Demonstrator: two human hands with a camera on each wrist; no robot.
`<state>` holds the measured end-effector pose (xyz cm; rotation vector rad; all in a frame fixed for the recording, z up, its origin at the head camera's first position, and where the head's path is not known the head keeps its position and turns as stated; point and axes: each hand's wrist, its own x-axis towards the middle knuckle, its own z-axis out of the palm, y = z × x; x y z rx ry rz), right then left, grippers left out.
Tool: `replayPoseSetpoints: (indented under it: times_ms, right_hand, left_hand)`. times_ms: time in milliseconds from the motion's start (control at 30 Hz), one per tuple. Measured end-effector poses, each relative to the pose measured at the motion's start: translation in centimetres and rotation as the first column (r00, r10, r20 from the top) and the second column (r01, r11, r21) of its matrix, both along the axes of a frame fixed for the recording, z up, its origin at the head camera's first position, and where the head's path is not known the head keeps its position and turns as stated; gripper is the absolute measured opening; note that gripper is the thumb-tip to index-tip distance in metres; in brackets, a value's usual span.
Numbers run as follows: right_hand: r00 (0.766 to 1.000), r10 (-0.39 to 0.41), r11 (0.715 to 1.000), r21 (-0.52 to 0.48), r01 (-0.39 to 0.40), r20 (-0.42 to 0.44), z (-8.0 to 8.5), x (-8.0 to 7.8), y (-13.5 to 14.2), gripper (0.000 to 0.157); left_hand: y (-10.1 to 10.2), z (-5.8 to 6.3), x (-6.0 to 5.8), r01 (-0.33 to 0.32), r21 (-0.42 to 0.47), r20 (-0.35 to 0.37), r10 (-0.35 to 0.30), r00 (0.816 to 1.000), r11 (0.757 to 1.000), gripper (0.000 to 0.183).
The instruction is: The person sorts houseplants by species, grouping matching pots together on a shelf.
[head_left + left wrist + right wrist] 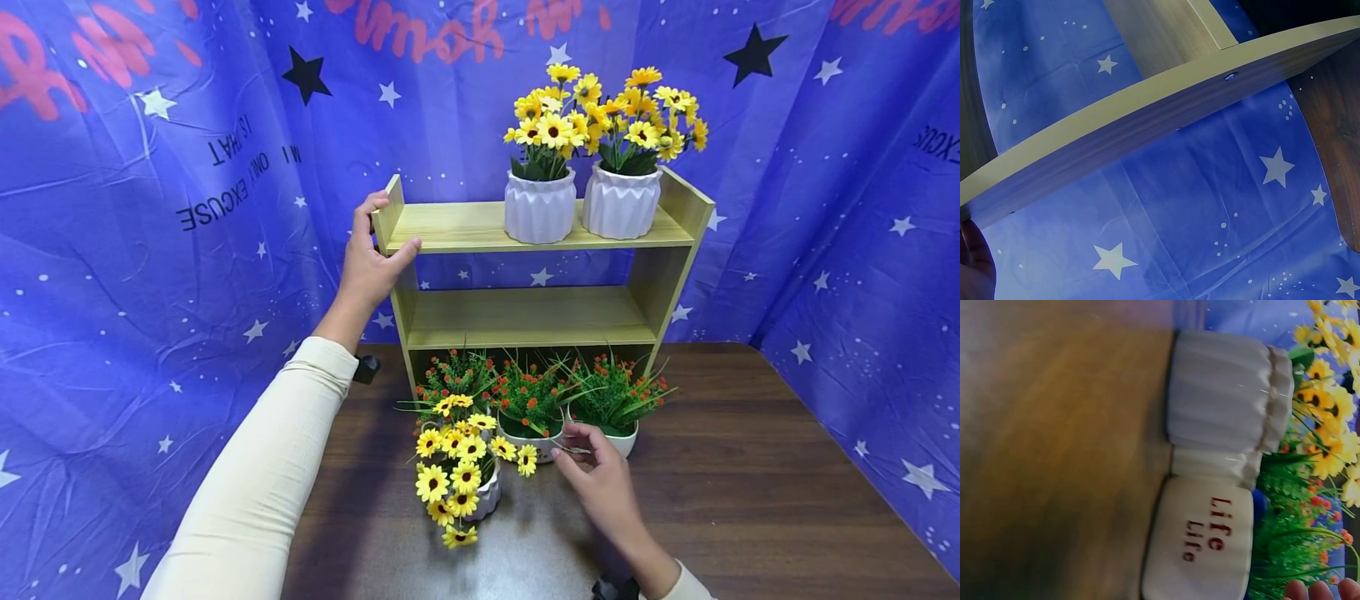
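Observation:
My left hand [372, 271] grips the upper left side panel of a light wooden shelf [525, 317], the thumb over the top board. In the left wrist view, part of that hand [975, 265] shows at the shelf's edge. My right hand [603, 483] is just in front of the middle red-flowered plant [528, 400], fingers loosely bent, with nothing visible held. Left of it, a fluted white pot [487, 493] of yellow flowers [461, 475] stands on the table. The right wrist view shows a white pot [1200, 540] lettered "Life" and my fingertips [1320, 590] by its greenery.
Two fluted white pots [540, 208] with yellow flowers stand on the top board's right half. Further red-flowered plants [618, 392] flank the middle one at the shelf's foot. A blue starry curtain [847, 208] surrounds the brown wooden table [787, 483].

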<state>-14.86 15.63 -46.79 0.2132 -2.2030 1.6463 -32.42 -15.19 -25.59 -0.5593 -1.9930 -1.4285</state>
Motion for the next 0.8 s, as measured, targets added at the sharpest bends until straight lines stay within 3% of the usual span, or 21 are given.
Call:
replayPoseSetpoints:
  times_ms: [200, 433, 800]
  right_hand:
    - [0.993, 0.072, 0.997, -0.007, -0.072, 0.091, -1.2, 0.1, -0.9, 0.031]
    - [0.943, 0.221, 0.975, -0.019, -0.224, 0.248, -2.2, 0.2, -2.6, 0.035]
    - [0.893, 0.364, 0.926, 0.004, -0.379, 0.265, -3.1, 0.1, -4.7, 0.049]
  left_hand:
    - [-0.1, 0.1, -0.1, -0.013, -0.008, 0.024, 0.013, 1.000, 1.000, 0.066]
    - [0.0, 0.1, -0.1, -0.010, -0.012, 0.029, 0.011, 1.000, 1.000, 0.066]
    - [0.1, 0.1, 0.1, -0.019, -0.010, 0.041, 0.019, 0.999, 1.000, 0.066]
